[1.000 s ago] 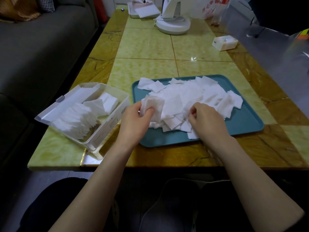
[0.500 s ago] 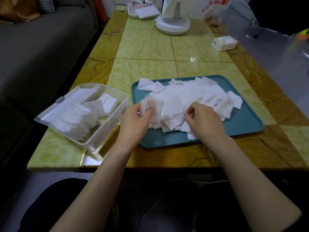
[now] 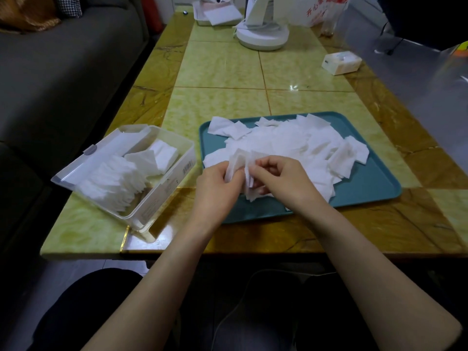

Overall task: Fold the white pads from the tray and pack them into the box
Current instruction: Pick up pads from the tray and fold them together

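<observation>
Tiled tabletop (image 3: 222,69), yellow-green squares w/ brown marbled border, runs from the near edge away from the viewer; grey sofa (image 3: 63,72) along its left side. Nearest: two bare forearms reach in over dark-clothed knees. Left hand (image 3: 217,188) and right hand (image 3: 281,181) meet just above the near-left part of the teal tray (image 3: 374,181), fingers curled narrow. Both pinch the same held pad(s) (image 3: 239,164): left thumb and fingers grip the left edge, right fingertips grip the right side. Held material stands up creased between the hands; cannot tell if one pad or several. Tray sits near the front edge, centre-right, w/ bare teal showing at its right and near rim. Pile of loose white pads (image 3: 291,143) covers most of tray, flat and overlapping, a few lying over the far-left rim. Clear plastic box (image 3: 162,196) sits left of tray, just beside it but apart, angled to the table edge, lid (image 3: 101,158) open along its far-left side. Inside: row of folded pads (image 3: 114,181) standing on edge in the near portion; a few flat pads (image 3: 162,154) at the far end. Further back, right side: small white box (image 3: 342,62) on the brown border. Far end: round white appliance base (image 3: 262,38), a white tray w/ paper (image 3: 217,13) to its left, and a plastic bag w/ red print (image 3: 326,11) to its right. Clear sheet (image 3: 430,79) covers the area right of the table.
</observation>
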Demonstrator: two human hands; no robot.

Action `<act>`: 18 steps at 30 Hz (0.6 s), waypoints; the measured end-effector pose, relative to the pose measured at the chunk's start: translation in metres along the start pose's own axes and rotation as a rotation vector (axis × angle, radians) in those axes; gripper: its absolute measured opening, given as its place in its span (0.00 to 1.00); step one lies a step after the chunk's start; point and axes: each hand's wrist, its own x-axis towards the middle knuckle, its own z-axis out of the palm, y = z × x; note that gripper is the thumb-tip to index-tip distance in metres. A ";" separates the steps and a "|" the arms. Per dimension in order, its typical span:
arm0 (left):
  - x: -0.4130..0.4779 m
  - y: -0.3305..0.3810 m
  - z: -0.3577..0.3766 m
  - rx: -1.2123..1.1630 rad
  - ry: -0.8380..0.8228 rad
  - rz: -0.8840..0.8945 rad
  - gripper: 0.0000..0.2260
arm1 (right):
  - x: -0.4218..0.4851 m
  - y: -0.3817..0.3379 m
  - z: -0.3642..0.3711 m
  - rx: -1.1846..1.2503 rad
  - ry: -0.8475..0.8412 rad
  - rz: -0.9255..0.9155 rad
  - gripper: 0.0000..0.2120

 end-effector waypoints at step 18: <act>-0.001 0.007 -0.007 -0.254 -0.078 -0.046 0.09 | 0.003 0.003 -0.008 0.009 0.160 -0.051 0.10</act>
